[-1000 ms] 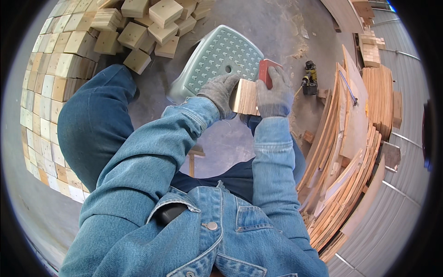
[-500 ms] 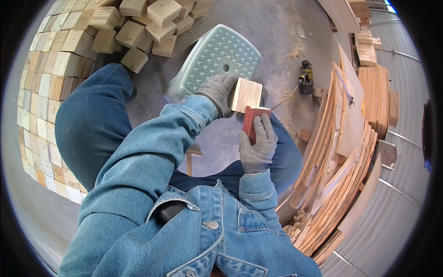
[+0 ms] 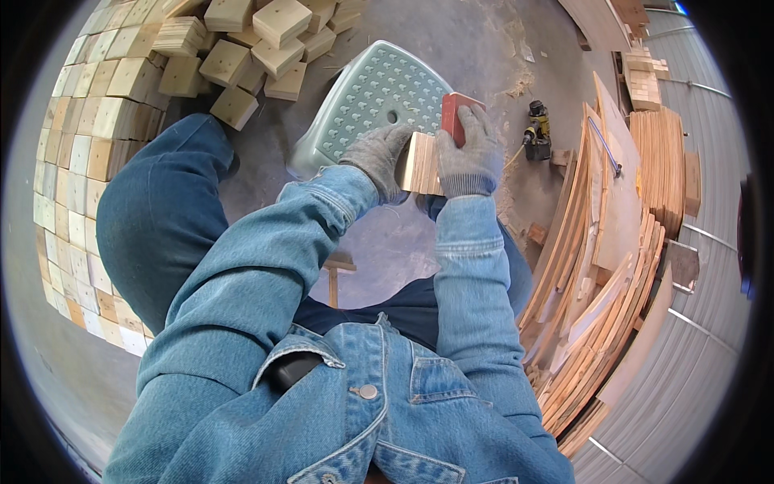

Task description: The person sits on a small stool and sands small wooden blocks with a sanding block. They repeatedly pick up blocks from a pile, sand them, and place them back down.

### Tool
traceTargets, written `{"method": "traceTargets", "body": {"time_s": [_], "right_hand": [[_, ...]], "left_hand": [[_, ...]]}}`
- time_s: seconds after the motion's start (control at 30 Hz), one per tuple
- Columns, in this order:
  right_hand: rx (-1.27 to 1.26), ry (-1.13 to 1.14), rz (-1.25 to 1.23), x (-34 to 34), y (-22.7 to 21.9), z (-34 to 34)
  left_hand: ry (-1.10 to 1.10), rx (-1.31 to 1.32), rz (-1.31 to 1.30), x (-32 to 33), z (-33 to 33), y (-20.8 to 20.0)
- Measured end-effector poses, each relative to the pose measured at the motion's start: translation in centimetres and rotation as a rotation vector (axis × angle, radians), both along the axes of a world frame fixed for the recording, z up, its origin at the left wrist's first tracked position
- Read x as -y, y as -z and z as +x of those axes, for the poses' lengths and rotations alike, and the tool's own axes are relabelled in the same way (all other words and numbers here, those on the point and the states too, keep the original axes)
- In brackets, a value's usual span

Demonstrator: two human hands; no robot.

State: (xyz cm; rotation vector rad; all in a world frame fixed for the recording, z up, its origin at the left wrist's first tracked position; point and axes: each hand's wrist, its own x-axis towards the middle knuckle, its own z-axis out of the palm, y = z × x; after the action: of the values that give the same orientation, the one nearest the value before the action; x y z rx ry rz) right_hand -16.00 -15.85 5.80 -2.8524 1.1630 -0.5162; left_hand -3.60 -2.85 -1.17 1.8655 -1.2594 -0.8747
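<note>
In my gloved left hand I hold a squarish plywood block, its layered edge facing up. The fingers wrap round its left side. My gloved right hand grips a flat red sanding block at the plywood block's far right corner. Part of the plywood block is hidden behind the right hand. Whether the sanding block touches the wood I cannot tell. Just beyond both hands stands a pale green plastic stool with a textured top and a round hole.
Stacked wooden blocks form a wall on the left, with loose blocks heaped at the far left. A yellow and black cordless drill rests on the floor to the right. Beyond it lean long plywood strips and a bundled stack.
My right hand has moved away from me with the sanding block, from the plywood block's near edge to its far right corner. The plywood block has tilted slightly; my left hand stays about in place.
</note>
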Motion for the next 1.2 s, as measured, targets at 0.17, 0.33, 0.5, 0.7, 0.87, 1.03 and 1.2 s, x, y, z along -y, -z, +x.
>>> {"method": "traceTargets", "body": {"time_s": [0.17, 0.33, 0.5, 0.7, 0.87, 1.03, 1.2], "right_hand": [[0.033, 0.005, 0.038, -1.3, -0.5, -0.6], [0.031, -0.102, 0.002, -7.3, -0.6, -5.3], [0.049, -0.137, 0.063, -12.5, -0.9, -8.3], [0.110, -0.222, 0.008, -10.5, -0.8, -5.6], [0.032, -0.181, 0.008, -5.9, -1.4, -1.0], [0.087, -0.127, 0.163, -1.7, -0.7, -0.1], [0.342, 0.015, 0.376, 0.7, -1.4, -5.5]], "left_hand": [[-0.004, 0.044, -0.016, -0.1, -0.2, 0.0], [-0.061, 0.028, -0.146, -0.2, -0.1, 1.1], [-0.040, -0.017, -0.120, 0.1, -0.4, 1.3], [-0.046, 0.020, -0.085, 0.1, -0.3, 1.5], [-0.008, -0.020, -0.136, 0.2, -0.2, 1.7], [-0.026, -0.038, -0.097, -0.1, -0.2, 0.3], [-0.040, 0.013, -0.060, 0.2, -0.7, 0.0]]}}
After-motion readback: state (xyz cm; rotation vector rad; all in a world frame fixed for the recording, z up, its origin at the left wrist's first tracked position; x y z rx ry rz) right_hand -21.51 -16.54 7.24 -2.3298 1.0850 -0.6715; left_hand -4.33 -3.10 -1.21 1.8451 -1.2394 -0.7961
